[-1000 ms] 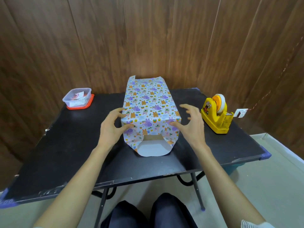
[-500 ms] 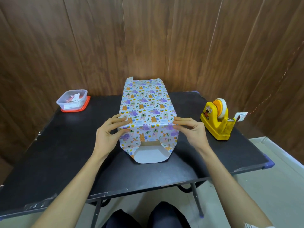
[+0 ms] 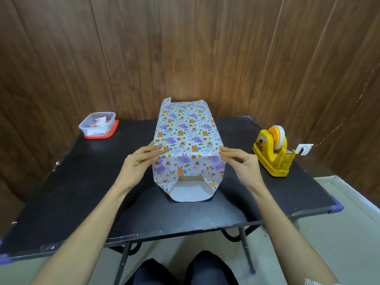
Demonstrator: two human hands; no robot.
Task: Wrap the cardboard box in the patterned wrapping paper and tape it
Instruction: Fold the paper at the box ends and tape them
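Wrapping paper [image 3: 185,136] covers the box [image 3: 190,178]; we pinch its near corners with left hand [image 3: 137,163] and right hand [image 3: 240,163]; ends open, untaped.

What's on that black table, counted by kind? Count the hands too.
wrapped box: 1
tape dispenser: 1
plastic tub: 1
hands: 2 (left hand, right hand)
Total: 5

Wrapped box [image 3: 186,138] mid-table [image 3: 82,192]; container [image 3: 98,124] left, tape dispenser [image 3: 272,153] right.
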